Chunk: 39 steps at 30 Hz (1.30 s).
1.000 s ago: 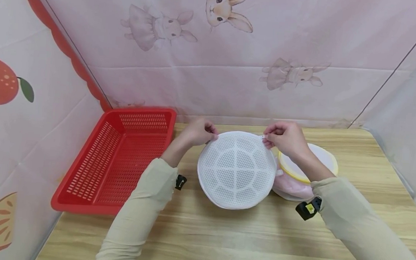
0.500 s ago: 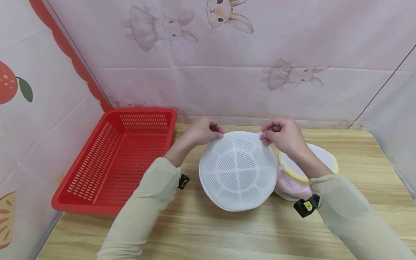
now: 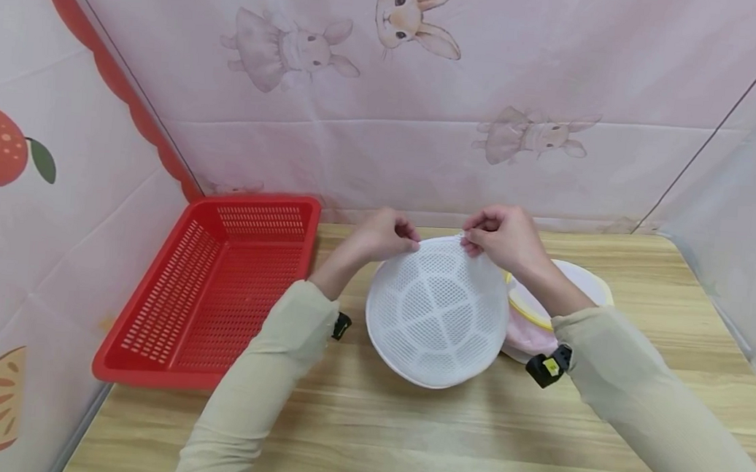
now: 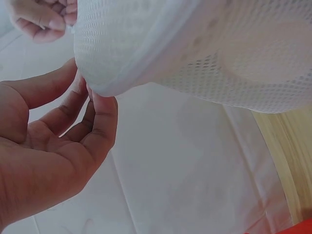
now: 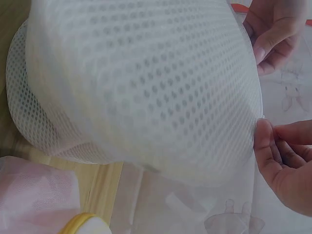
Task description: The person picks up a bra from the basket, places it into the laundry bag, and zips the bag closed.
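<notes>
A round white mesh laundry bag (image 3: 437, 313) is held up over the table between my hands, its ribbed face toward the head camera. My left hand (image 3: 383, 236) pinches its top edge on the left, thumb and fingers on the rim in the left wrist view. My right hand (image 3: 506, 238) pinches a small white zipper pull (image 3: 463, 237) at the bag's top edge. In the right wrist view the mesh of the bag (image 5: 161, 92) fills the middle, with my right thumb and finger at its edge.
A red plastic basket (image 3: 144, 377) stands at left on the wooden table (image 3: 402, 450). Right of the bag, partly behind my right forearm, lie a pink mesh bag (image 3: 529, 334) and a white, yellow-rimmed round piece (image 3: 588, 283). A printed cloth wall (image 3: 383, 163) stands behind.
My right hand has moved left along the top edge with the zipper pull. My left hand has shifted slightly right, so the hands are closer together, and the bag has turned a little.
</notes>
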Each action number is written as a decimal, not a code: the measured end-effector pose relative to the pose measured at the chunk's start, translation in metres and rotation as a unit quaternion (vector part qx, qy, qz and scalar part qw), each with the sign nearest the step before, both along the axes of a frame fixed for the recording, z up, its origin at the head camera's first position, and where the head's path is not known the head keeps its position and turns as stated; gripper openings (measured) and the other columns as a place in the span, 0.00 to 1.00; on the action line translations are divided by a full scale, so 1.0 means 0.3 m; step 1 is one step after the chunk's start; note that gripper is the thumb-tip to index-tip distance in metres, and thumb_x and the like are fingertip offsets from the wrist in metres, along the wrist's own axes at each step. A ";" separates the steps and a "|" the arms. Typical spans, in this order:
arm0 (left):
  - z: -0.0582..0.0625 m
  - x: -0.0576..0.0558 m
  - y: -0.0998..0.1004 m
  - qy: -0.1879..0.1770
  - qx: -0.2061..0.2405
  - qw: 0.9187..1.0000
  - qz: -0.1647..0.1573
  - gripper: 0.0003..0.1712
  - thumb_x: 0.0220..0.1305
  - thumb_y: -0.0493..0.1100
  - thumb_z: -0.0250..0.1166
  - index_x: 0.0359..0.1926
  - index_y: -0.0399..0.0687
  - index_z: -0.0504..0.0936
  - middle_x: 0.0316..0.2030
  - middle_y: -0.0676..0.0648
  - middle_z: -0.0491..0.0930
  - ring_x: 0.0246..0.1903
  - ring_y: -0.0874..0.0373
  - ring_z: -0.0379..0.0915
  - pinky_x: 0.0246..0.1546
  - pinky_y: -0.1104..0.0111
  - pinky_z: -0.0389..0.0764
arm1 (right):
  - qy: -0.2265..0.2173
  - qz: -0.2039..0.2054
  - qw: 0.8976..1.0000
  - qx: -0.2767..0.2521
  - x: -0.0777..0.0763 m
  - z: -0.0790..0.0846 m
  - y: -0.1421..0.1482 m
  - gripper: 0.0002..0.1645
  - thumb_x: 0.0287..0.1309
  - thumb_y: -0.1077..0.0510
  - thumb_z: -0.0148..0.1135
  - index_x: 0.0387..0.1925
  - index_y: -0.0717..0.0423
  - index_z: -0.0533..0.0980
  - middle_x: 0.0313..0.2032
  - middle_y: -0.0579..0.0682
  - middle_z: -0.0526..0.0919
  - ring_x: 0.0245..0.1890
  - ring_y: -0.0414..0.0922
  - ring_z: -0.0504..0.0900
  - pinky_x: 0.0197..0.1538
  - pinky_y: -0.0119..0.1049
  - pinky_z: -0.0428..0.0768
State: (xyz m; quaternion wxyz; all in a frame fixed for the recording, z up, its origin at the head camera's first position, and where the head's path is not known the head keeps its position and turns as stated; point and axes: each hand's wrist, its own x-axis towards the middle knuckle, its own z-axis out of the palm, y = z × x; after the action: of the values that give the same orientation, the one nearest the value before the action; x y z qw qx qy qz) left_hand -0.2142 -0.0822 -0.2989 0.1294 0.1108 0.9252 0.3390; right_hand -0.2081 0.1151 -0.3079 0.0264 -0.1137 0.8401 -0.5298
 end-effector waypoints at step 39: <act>-0.025 0.006 -0.042 0.011 0.040 0.997 0.065 0.04 0.55 0.34 0.64 0.31 0.36 0.81 0.26 0.45 0.76 0.27 0.57 0.68 0.25 0.74 0.70 | -0.021 -0.008 1.000 0.004 0.010 -0.019 0.052 0.06 0.56 0.71 0.54 0.34 0.75 0.74 0.25 0.58 0.81 0.21 0.39 0.80 0.29 0.32 0.80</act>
State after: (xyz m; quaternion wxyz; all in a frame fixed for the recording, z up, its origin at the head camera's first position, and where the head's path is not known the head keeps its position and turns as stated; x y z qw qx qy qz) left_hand -0.2124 -0.0949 -0.3063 0.0920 0.0591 0.9176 0.3821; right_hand -0.2050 0.1308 -0.3135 0.0402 -0.0962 0.8420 -0.5293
